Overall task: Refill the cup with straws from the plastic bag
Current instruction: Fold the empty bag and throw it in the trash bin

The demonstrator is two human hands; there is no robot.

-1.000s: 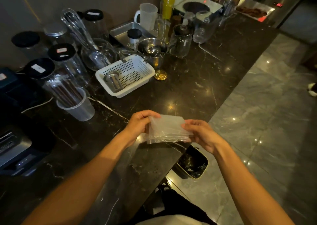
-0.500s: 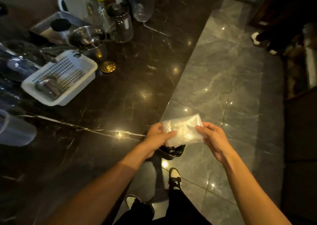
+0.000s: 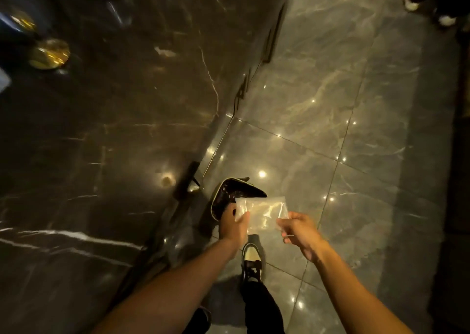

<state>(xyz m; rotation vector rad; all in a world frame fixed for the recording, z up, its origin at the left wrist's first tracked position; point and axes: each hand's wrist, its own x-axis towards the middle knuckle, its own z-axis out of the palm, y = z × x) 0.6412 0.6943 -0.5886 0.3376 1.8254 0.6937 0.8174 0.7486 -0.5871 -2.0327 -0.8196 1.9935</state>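
Folded clear plastic bag [image 3: 262,212] stretched flat between two bare hands, directly over an open bin [image 3: 230,198] on the floor just beside the dark marble counter [image 3: 106,135]. Left hand [image 3: 232,223] pinching the bag's left edge, thumb on top, just over the bin; right hand [image 3: 298,228] pinching the right edge with curled fingers. Below the bin, a black-and-cream shoe [image 3: 251,261] on grey tile; cup and straws out of view.

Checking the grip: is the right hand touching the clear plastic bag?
Touching. The head view shows the right hand pinching the clear plastic bag at its right edge.
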